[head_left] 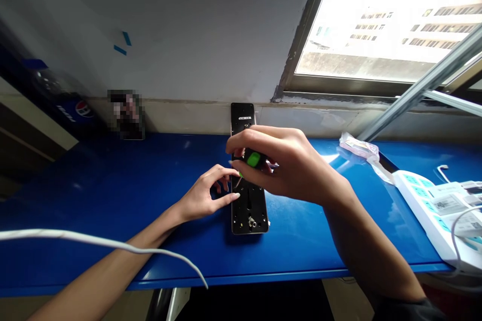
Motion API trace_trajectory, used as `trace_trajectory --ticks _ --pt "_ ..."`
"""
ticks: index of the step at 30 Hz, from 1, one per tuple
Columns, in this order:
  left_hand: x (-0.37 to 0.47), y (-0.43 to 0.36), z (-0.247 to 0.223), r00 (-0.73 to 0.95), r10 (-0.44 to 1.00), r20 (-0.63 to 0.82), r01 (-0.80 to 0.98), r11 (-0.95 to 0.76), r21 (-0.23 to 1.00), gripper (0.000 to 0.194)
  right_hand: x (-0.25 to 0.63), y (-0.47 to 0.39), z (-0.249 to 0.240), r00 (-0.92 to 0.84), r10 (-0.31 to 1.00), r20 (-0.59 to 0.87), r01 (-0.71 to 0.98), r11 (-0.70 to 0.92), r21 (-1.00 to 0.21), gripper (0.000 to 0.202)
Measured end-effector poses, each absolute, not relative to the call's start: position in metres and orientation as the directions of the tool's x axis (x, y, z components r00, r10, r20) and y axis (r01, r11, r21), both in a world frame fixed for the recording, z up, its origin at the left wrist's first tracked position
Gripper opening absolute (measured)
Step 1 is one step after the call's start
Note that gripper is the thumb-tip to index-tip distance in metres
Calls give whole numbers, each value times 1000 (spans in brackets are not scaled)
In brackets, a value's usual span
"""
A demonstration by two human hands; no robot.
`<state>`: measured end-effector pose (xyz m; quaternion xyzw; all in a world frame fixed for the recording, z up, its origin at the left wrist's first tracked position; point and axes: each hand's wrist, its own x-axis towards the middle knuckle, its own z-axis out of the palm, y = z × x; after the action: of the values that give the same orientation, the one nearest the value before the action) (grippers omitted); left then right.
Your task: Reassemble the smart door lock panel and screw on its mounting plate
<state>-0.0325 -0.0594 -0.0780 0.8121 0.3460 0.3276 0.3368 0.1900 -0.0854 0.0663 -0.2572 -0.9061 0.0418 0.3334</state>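
Note:
A long black plate, with a small white label near its far end and metal fittings, lies on the blue table. Over its middle, my right hand is closed around the black and green handle of a screwdriver. The handle's end faces up toward me; the tip is hard to make out against the plate. From the left, my left hand reaches to the plate's edge with thumb and index finger apart. Its thumb tip rests at the plate, and its index fingertip is close to the screwdriver.
On the blue table, a Pepsi bottle stands far left near a blurred upright object. A white power strip with plugs is on the right, beside a clear plastic packet. A white cable crosses the left foreground.

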Motion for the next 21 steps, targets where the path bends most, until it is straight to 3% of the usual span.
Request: trace_trajectory --ticks 3,8,12,17,21 --pt "-32 -59 -79 566 779 268 299 -497 814 36 190 -85 66 -649 516 559 441 854 -277 40" --pt "-32 -59 -81 556 802 219 310 -445 840 35 190 -85 66 -647 503 573 456 858 -238 25" --pt "-32 -58 -81 567 794 220 278 -436 856 37 190 -85 65 -660 513 549 447 856 -261 44" --pt "-32 -57 -81 550 809 208 310 -429 848 34 191 -85 65 -647 500 576 445 860 -247 22" --pt "-32 -56 -83 568 796 209 276 -424 863 37 191 -86 67 -653 525 547 452 849 -275 40"
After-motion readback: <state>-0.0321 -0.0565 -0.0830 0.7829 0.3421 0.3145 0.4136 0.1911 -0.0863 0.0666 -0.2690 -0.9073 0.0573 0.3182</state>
